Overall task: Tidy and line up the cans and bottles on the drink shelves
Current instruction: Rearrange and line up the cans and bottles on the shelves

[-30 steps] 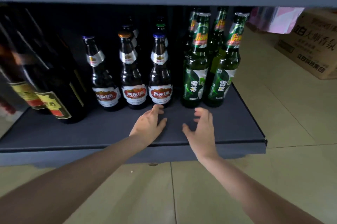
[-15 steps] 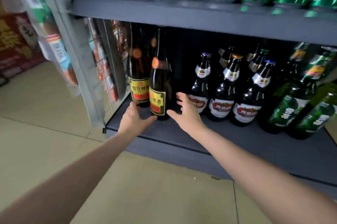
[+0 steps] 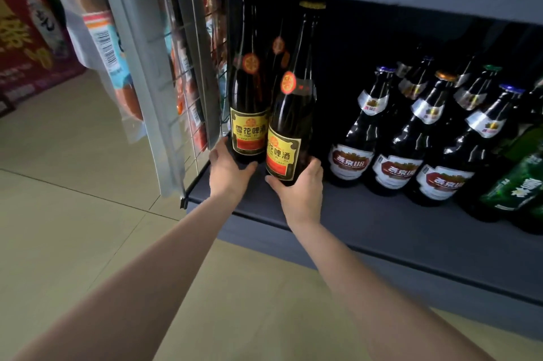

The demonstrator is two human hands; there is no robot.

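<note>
Since half a second before, both our hands had closed in on the two tall dark bottles at the left end of the dark grey shelf. Our left hand cupped the base of the rear tall bottle, thumb and fingers curled about it. Our right hand gripped the foot of the front tall bottle, which leaned slightly. To the right stood brown beer bottles in rows, then green bottles at the edge. A wire side panel closed the shelf's left end, above a pale tiled floor.
</note>
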